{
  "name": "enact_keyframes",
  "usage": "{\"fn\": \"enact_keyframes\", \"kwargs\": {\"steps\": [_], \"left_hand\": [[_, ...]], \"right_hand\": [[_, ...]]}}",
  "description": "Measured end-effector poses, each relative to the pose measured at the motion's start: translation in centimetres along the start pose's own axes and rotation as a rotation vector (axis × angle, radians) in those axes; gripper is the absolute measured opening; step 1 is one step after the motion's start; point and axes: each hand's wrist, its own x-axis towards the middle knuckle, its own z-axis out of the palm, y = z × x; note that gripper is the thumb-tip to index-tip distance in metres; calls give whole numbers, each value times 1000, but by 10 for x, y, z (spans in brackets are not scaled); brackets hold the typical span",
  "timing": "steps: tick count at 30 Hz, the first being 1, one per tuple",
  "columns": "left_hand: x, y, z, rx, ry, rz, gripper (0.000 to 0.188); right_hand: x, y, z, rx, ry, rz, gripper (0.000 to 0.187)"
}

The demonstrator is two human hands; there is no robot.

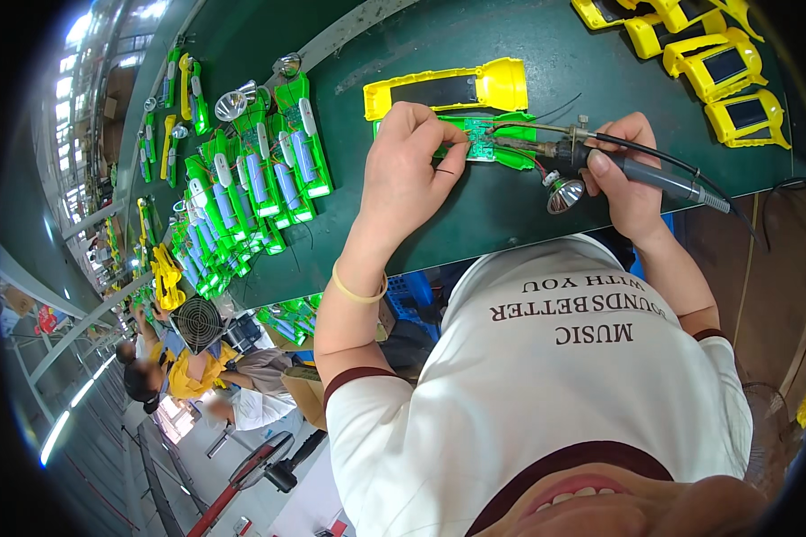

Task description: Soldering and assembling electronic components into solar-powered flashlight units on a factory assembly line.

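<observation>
On the dark green table (269,36), the left hand (407,170) pinches a small circuit board (480,141) seated in a green torch half-shell (510,143), fingers pressed down on it. The right hand (622,174) is closed around a soldering iron (636,166), its tip resting at the board. A loose reflector (563,193) lies just beside. A long row of green shells with batteries (260,179) lies to the left, yellow housings (725,63) to the right; this joint looks underway, not finished.
</observation>
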Motion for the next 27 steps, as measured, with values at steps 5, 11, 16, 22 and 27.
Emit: {"fn": "enact_keyframes", "kwargs": {"steps": [5,11,16,22,27], "left_hand": [[-1,-2,-1,26,-9,22,11],[-1,-2,-3,10,-24,52,10],[-1,-5,-1,-2,-11,76,10],[-1,-5,-2,3,-3,63,11],[-1,-4,-3,16,1,72,10]], "right_hand": [[0,-3,1,82,2,13,23],[-1,0,0,25,-32,-1,23],[0,1,1,-78,-55,6,22],[1,0,3,-24,-41,-5,22],[2,-3,2,75,15,-48,23]]}}
